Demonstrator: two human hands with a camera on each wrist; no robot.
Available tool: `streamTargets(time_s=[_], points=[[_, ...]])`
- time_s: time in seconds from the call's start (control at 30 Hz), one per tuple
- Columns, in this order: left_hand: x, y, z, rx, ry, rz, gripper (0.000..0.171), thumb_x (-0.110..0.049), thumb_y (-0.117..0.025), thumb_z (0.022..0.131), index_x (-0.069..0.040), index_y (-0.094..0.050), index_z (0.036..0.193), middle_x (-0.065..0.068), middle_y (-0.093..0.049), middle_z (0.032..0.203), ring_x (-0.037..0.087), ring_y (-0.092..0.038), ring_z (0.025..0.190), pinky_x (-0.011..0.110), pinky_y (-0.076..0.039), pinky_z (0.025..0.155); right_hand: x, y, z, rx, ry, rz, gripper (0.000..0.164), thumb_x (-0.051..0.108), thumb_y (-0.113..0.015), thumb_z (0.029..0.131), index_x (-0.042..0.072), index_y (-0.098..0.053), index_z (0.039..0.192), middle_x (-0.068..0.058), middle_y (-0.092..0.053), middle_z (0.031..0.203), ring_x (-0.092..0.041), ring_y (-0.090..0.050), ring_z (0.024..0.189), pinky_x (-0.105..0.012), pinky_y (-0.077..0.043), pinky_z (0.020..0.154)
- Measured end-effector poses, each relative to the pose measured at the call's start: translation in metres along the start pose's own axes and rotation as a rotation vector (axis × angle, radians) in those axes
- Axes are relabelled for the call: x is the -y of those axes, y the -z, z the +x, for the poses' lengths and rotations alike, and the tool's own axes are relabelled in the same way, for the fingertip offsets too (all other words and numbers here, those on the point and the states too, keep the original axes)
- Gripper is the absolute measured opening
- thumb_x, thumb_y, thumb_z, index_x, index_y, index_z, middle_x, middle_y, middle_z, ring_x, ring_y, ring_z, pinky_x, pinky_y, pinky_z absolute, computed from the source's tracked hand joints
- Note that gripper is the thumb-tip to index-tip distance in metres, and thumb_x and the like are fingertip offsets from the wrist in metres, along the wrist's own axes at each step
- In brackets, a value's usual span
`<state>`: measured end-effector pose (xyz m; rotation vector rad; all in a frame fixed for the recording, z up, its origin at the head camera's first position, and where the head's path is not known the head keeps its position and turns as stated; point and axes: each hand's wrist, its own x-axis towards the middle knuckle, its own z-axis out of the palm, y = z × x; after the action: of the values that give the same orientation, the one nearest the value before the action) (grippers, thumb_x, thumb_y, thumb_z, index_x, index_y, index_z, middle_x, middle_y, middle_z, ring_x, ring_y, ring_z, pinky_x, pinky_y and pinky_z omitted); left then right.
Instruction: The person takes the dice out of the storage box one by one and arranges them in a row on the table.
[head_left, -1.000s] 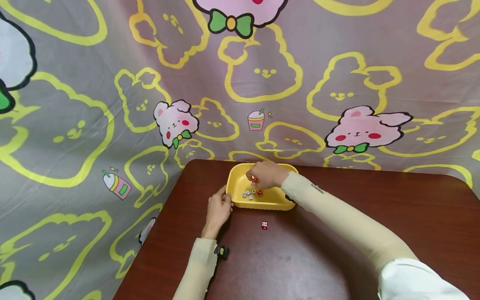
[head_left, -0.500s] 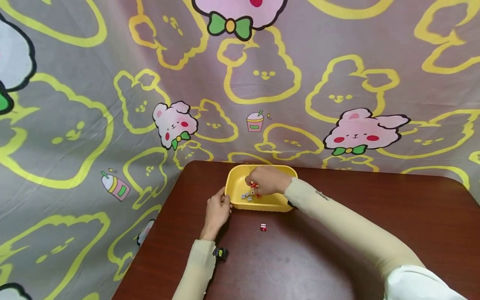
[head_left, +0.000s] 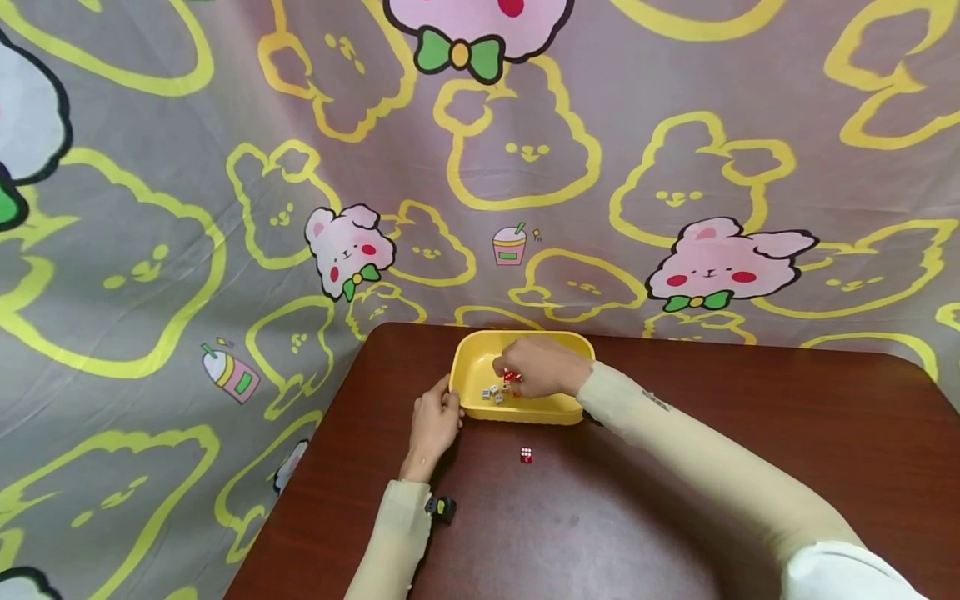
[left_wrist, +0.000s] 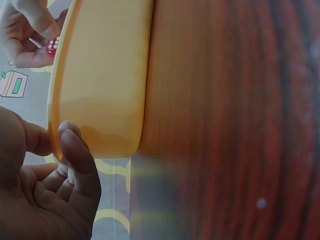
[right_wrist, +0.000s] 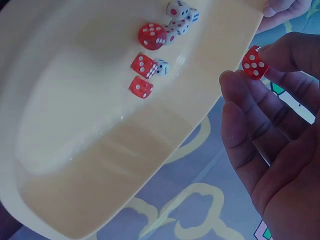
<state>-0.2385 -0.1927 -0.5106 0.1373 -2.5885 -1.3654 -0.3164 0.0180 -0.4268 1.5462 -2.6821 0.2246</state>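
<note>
In the head view a yellow plastic tray (head_left: 525, 413) stands on the table. My left hand (head_left: 433, 425) pinches its rim at the left end, thumb on one side and fingers on the other in the left wrist view. My right hand (head_left: 547, 367) is over the tray and pinches a red die (right_wrist: 255, 63) with white pips between thumb and fingertips. Below it on the tray floor lie red dice (right_wrist: 152, 36) and several small white dice (right_wrist: 178, 10). Another red die (head_left: 527, 455) lies on the table in front of the tray.
The dark brown wooden table (head_left: 615, 533) has its far edge right against a patterned cloth backdrop (head_left: 675, 75). A second cloth side (head_left: 112, 333) hangs along the left. A small black device (head_left: 442, 508) is strapped at my left wrist.
My right hand has moved slightly right and nearer in the tray, covering some of the dice there. The left hand keeps its hold on the rim.
</note>
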Motion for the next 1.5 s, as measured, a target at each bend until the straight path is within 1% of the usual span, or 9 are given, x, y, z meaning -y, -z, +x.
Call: streamTargets(time_s=[0.1,0.2,0.4,0.53,0.7,1.0,1.2,1.37,1.5], points=[[0.0,0.0,0.0,-0.002,0.004,0.005,0.044,-0.015,-0.049,0.098,-0.005,-0.049,0.141,0.005,-0.068,0.07,0.011,-0.059,0.049,0.028,-0.051,0.046,0.001,0.001,-0.003,-0.014,0.003,0.013,0.006,0.018,-0.07,0.079,0.019,-0.064,0.081,0.01,-0.054,0.069,-0.006,-0.046,0.061,-0.02,-0.036,0.053],[0.001,0.0,-0.001,-0.002,0.008,0.004,0.044,-0.015,-0.049,0.098,-0.006,-0.049,0.141,0.006,-0.069,0.071,0.011,-0.06,0.05,0.028,-0.051,0.047,0.002,0.003,-0.007,-0.032,-0.004,0.036,0.01,0.018,-0.07,0.078,0.018,-0.067,0.087,0.008,-0.06,0.074,-0.006,-0.05,0.063,-0.021,-0.041,0.055],[0.001,-0.001,0.0,0.001,0.001,0.001,0.043,-0.015,-0.048,0.099,-0.008,-0.051,0.141,0.006,-0.068,0.07,0.012,-0.059,0.05,0.029,-0.051,0.046,0.004,0.005,-0.014,-0.067,0.001,0.036,0.013,0.017,-0.068,0.078,0.018,-0.069,0.091,0.007,-0.064,0.078,-0.006,-0.053,0.065,-0.022,-0.045,0.058],[0.002,-0.001,0.0,-0.004,-0.005,0.005,0.042,-0.015,-0.049,0.099,-0.008,-0.051,0.14,0.006,-0.068,0.07,0.012,-0.059,0.049,0.029,-0.051,0.046,0.004,0.005,-0.02,-0.083,-0.009,0.041,0.015,0.016,-0.067,0.078,0.019,-0.07,0.093,0.006,-0.066,0.08,-0.005,-0.053,0.065,-0.021,-0.045,0.058],[0.002,0.0,-0.001,0.002,0.002,0.008,0.043,-0.015,-0.049,0.099,-0.007,-0.05,0.141,0.006,-0.068,0.07,0.012,-0.059,0.05,0.028,-0.051,0.046,0.004,0.005,-0.025,-0.1,-0.004,0.049,0.012,0.015,-0.066,0.078,0.02,-0.069,0.088,0.004,-0.066,0.079,-0.005,-0.051,0.063,-0.021,-0.041,0.056],[0.0,0.0,-0.001,0.006,-0.011,0.007,0.044,-0.016,-0.049,0.099,-0.005,-0.049,0.142,0.006,-0.068,0.071,0.01,-0.059,0.05,0.027,-0.05,0.045,0.004,0.004,-0.033,-0.107,-0.005,0.052,0.014,0.016,-0.065,0.078,0.018,-0.07,0.092,0.0,-0.067,0.077,-0.006,-0.048,0.063,-0.022,-0.039,0.055],[0.001,0.0,-0.001,-0.003,-0.018,0.009,0.043,-0.015,-0.049,0.098,-0.005,-0.051,0.14,0.005,-0.068,0.069,0.01,-0.059,0.048,0.027,-0.05,0.044,0.006,0.002,-0.037,-0.121,0.021,0.077,0.008,0.015,-0.063,0.077,0.02,-0.065,0.082,0.006,-0.065,0.078,-0.005,-0.047,0.063,-0.02,-0.038,0.055],[0.001,0.0,-0.001,-0.003,-0.019,0.008,0.043,-0.015,-0.049,0.098,-0.005,-0.05,0.14,0.006,-0.068,0.069,0.011,-0.059,0.049,0.028,-0.05,0.045,0.009,0.001,-0.04,-0.128,0.016,0.084,0.014,0.013,-0.063,0.076,0.021,-0.069,0.086,0.011,-0.065,0.082,-0.003,-0.051,0.065,-0.02,-0.042,0.058],[0.0,0.001,-0.001,-0.003,-0.021,0.012,0.043,-0.015,-0.049,0.098,-0.004,-0.05,0.14,0.005,-0.068,0.068,0.011,-0.059,0.048,0.028,-0.05,0.044,0.011,0.001,-0.044,-0.127,0.012,0.074,0.017,0.013,-0.063,0.076,0.023,-0.07,0.088,0.013,-0.066,0.083,-0.003,-0.055,0.068,-0.022,-0.046,0.061]])
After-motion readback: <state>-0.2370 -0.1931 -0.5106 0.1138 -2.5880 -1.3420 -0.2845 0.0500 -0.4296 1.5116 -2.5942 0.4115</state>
